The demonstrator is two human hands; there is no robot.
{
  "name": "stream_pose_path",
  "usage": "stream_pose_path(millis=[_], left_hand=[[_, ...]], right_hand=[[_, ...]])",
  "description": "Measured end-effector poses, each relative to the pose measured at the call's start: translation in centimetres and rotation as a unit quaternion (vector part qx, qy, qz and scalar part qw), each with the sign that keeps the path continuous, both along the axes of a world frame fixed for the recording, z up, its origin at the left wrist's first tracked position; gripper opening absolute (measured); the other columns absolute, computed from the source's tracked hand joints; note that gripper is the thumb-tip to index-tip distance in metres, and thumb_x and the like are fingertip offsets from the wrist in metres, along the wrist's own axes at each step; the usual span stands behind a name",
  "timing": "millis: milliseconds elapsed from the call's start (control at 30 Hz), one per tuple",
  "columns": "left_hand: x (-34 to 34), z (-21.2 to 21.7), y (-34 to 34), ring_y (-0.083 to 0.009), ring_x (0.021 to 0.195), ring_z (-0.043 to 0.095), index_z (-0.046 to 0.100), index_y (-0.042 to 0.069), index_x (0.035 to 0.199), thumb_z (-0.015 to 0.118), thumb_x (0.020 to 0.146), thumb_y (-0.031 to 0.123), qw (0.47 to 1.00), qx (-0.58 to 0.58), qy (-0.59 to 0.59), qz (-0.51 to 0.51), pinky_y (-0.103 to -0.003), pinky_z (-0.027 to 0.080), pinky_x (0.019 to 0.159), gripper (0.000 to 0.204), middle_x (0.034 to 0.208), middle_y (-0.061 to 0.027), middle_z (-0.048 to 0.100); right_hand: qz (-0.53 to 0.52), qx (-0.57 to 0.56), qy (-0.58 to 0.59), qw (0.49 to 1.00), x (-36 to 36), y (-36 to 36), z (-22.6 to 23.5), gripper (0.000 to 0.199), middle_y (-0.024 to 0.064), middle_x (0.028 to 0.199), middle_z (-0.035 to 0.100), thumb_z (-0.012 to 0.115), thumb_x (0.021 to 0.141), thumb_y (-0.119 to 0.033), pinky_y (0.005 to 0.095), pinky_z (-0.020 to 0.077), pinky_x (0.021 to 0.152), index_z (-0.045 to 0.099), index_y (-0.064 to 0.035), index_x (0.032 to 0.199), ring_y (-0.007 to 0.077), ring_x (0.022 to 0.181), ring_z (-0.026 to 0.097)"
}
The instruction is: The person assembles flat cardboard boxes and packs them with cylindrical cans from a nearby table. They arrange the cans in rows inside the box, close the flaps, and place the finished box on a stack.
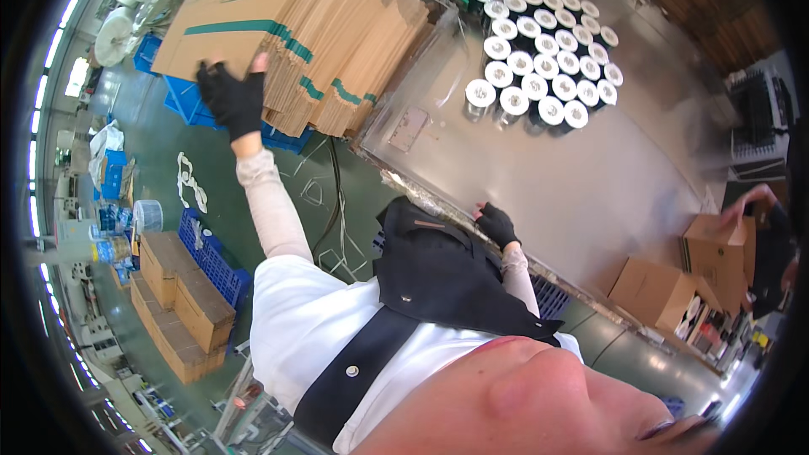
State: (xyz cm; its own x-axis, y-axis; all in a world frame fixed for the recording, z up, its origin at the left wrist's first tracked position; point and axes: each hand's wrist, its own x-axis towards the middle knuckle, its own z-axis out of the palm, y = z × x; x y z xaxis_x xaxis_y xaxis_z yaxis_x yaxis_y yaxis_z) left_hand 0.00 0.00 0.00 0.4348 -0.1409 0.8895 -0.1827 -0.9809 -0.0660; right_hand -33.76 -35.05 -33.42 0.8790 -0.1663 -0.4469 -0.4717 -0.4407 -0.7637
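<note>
My left hand [227, 99], in a black fingerless glove, reaches out to a tall stack of flat cardboard boxes [354, 42]. Its fingers are spread over the near edge of the top box [227, 4], which carries a green stripe. My right hand [495, 223], gloved the same way, is at the near edge of a metal table [581, 177]. Its fingers show only in part, loosely apart, with nothing seen in them. Farther back on that table stand several upright cylinders [552, 63] with round white tops and dark or shiny sides.
At the right, another person's arm [750, 202] reaches toward an open carton [716, 244], with another carton [653, 291] beside it. Closed brown boxes [185, 303] sit at the left by a blue crate [206, 257]. Cables and straps [337, 194] lie on the green floor.
</note>
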Motion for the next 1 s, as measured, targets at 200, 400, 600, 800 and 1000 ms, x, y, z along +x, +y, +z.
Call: stream_pose_path(millis=[200,400,600,800,1000], left_hand=[[0.6,-1.0,-0.1,-0.0331,0.093,0.053,0.062,0.006,0.104,0.056,0.082,0.045,0.993,0.045,0.082,0.065,-0.046,0.042,0.078,0.045,0.101,-0.0120,0.058],[0.3,-1.5,-2.2,-0.0261,0.096,0.054,0.061,0.011,0.096,0.054,0.082,0.026,0.991,0.069,0.072,0.086,-0.045,0.043,0.078,0.021,0.100,-0.0086,0.060],[-5.3,1.8,-9.7,-0.0261,0.072,0.060,0.060,0.012,0.087,0.053,0.078,0.008,0.978,0.090,-0.024,-0.185,-0.036,0.048,0.063,0.012,0.079,-0.0078,0.061],[-23.9,3.3,-25.9,-0.0305,0.079,0.060,0.061,0.000,0.090,0.059,0.072,0.011,0.840,0.181,0.063,-0.507,-0.039,0.049,0.068,0.021,0.088,-0.0182,0.060],[-30.8,4.8,-32.2,-0.0299,0.082,0.058,0.060,0.001,0.085,0.058,0.076,0.016,0.707,0.325,0.053,-0.626,-0.042,0.049,0.079,0.018,0.084,-0.0159,0.060]], right_hand=[[-0.027,0.008,0.021,0.999,-5.4,-3.1,1.8,0.042,0.0155,0.100,0.065,0.059,0.080,-0.036,0.0353,0.0466,0.080,0.060,-0.0057,0.110,0.0278,0.093,0.062],[-0.083,0.052,0.006,0.995,-11.3,-7.9,-0.3,0.041,0.0178,0.096,0.065,0.057,0.081,-0.034,0.0344,0.0462,0.081,0.061,-0.0012,0.106,0.0268,0.093,0.061],[0.007,-0.050,-0.031,0.998,-9.4,-11.8,6.2,0.043,0.0159,0.099,0.065,0.060,0.081,-0.035,0.0345,0.0457,0.084,0.058,-0.0037,0.110,0.0277,0.096,0.061],[-0.150,-0.161,-0.538,0.814,4.2,-7.9,26.5,0.071,0.0185,0.129,0.046,0.068,0.075,-0.020,0.0395,0.0378,0.097,0.033,-0.0037,0.135,0.0342,0.121,0.043],[-0.247,0.328,-0.507,0.758,4.8,-10.4,25.0,0.019,0.0137,0.105,0.060,0.056,0.076,0.002,0.0343,0.0439,0.088,0.064,-0.0023,0.094,0.0255,0.101,0.056]])
